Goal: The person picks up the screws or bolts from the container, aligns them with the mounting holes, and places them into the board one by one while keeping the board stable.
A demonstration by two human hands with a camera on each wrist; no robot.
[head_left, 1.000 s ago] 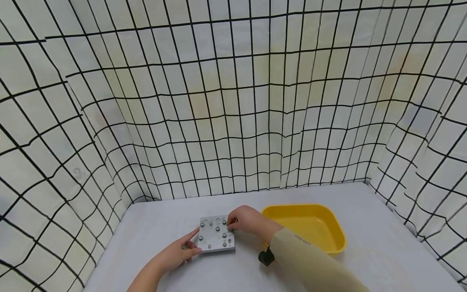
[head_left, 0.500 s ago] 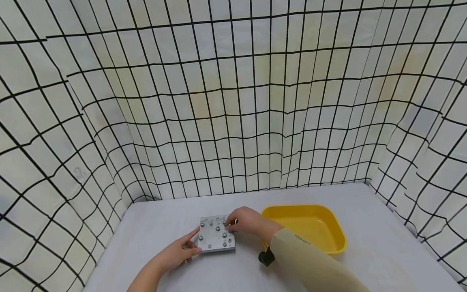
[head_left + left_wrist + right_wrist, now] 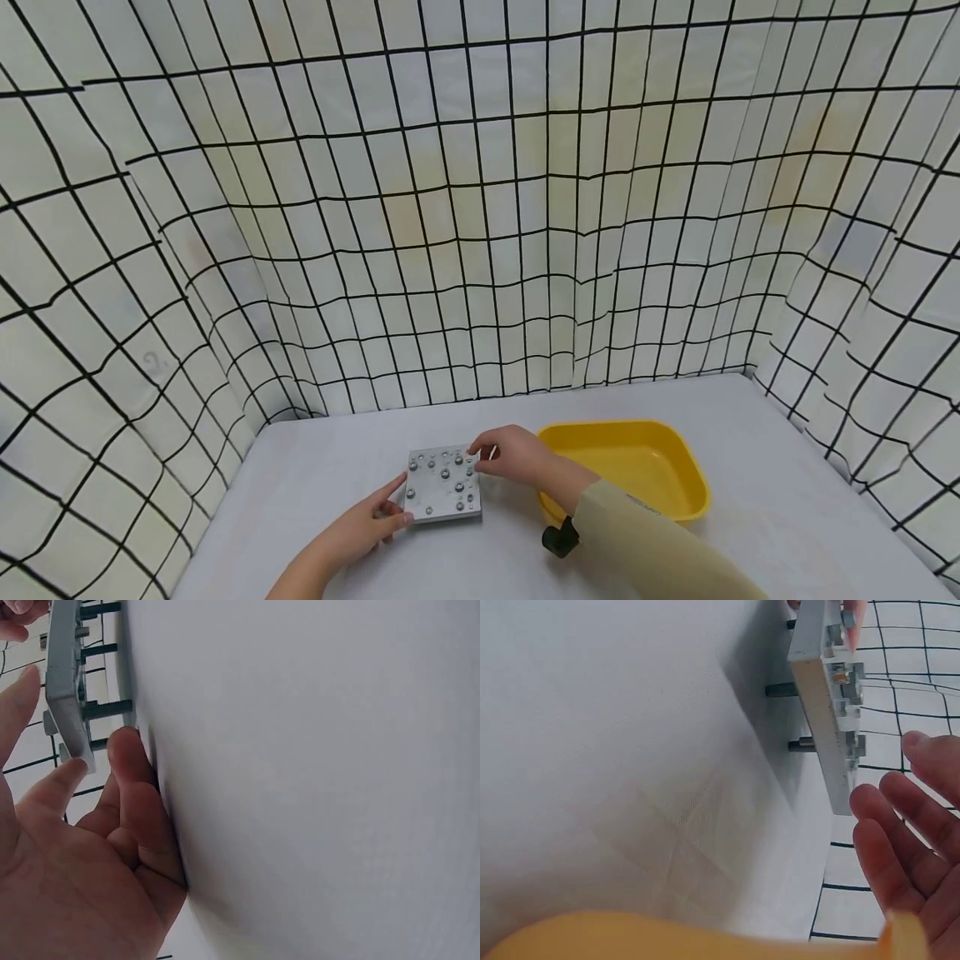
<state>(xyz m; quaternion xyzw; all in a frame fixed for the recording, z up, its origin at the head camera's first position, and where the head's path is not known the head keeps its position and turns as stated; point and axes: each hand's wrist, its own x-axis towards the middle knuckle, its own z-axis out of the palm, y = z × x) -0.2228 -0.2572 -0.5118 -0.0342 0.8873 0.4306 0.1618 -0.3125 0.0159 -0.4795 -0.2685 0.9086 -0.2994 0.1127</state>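
Note:
A square grey metal plate (image 3: pixel 432 490) lies ahead of me, set with several hex-head bolts (image 3: pixel 446 473). Threaded bolt shanks (image 3: pixel 109 709) stick out beneath it and hold it raised off the table. My left hand (image 3: pixel 358 527) grips the plate at its left side, index finger on the left edge and thumb by the front corner; the other fingers are curled low against the tabletop. My right hand (image 3: pixel 517 454) hovers at the plate's back right edge, its fingers loosely bent. In the right wrist view, thumb and fingertips stand apart with nothing between them.
A shallow yellow tray (image 3: pixel 703 490) sits right of the plate, under and behind my right forearm. A small black device (image 3: pixel 560 537) is strapped at the right wrist. White walls with black grid lines (image 3: pixel 480 275) enclose the white table (image 3: pixel 330 450) at the back and sides.
My right fingers, earlier bent together over the plate's right edge, have drawn back slightly rightward and spread, uncovering bolts there. My left hand stays at the plate. The head view shifts slightly.

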